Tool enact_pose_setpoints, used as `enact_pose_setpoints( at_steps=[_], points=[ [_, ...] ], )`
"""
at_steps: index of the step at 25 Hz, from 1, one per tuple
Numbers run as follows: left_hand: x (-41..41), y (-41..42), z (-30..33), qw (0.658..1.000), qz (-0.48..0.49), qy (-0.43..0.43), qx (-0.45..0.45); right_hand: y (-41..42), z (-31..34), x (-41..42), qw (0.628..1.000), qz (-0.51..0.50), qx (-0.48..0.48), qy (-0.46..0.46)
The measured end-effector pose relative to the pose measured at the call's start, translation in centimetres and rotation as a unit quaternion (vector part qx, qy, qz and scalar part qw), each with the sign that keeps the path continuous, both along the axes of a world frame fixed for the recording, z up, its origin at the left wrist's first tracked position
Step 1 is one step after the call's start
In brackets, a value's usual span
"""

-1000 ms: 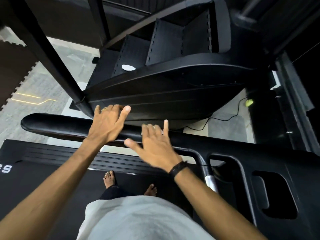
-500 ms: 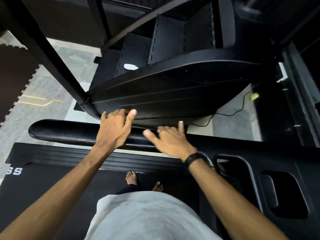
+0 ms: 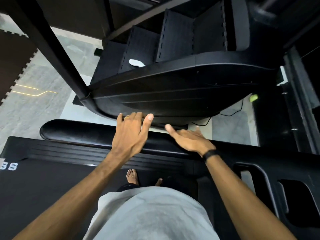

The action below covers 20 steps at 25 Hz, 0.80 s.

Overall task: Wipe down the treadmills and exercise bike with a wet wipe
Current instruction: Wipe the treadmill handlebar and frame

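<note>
I stand on a black treadmill belt (image 3: 52,181) and look down over its padded handrail (image 3: 78,132). My left hand (image 3: 129,135) lies flat over the rail, fingers spread and reaching the lower edge of a black stair-climber machine (image 3: 173,94) beyond it. My right hand (image 3: 188,141) rests open on the rail just to the right, thumb pointing left, a black band on the wrist. Neither hand holds anything. A white wet wipe (image 3: 136,63) lies on a step of the stair-climber, well beyond both hands.
The treadmill console (image 3: 277,179) with recessed holders is at the lower right. A black diagonal post (image 3: 57,58) rises at the left. A black cable (image 3: 230,115) and a green object (image 3: 254,97) lie on the grey floor at the right. Dark foam mats (image 3: 13,63) cover the floor at far left.
Both hands have slid right along the handrail and reached further forward. The right hand has flattened onto the rail. The view has tilted forward a little.
</note>
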<state>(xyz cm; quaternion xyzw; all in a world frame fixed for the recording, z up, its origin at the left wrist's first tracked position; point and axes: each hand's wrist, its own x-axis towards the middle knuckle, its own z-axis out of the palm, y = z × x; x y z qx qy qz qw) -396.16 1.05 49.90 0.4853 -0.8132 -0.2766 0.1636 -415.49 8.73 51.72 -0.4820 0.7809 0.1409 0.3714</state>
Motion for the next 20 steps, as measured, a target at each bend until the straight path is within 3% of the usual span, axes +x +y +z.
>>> enact_pose_setpoints(
  at_steps=[3,6,8,10,13,16,20],
  points=[
    [0.3,-0.2,0.3,0.999,0.021,0.041,0.02,-2.9,-1.0,3.3,0.996,0.072,-0.017,-0.046],
    [0.4,-0.2,0.1,0.994,0.051,0.091,0.034,1.2,0.4,5.0,0.987,0.102,-0.121,-0.033],
    [0.5,-0.2,0.2,0.991,0.058,0.111,0.044,4.2,1.9,3.4,0.986,0.097,-0.136,-0.007],
    [0.4,-0.2,0.2,0.991,0.056,0.109,0.047,5.0,2.6,0.7,0.992,0.053,-0.113,0.023],
    [0.1,-0.1,0.2,0.992,0.044,0.106,0.052,1.9,2.6,-0.6,0.999,-0.046,-0.009,-0.011],
    [0.0,-0.4,0.4,0.992,0.049,0.105,0.051,-3.6,0.2,3.0,0.998,0.015,0.024,-0.058],
    [0.2,-0.7,0.7,0.982,0.094,0.132,0.092,-3.2,-1.0,8.3,0.977,0.132,-0.148,-0.083]
  ],
)
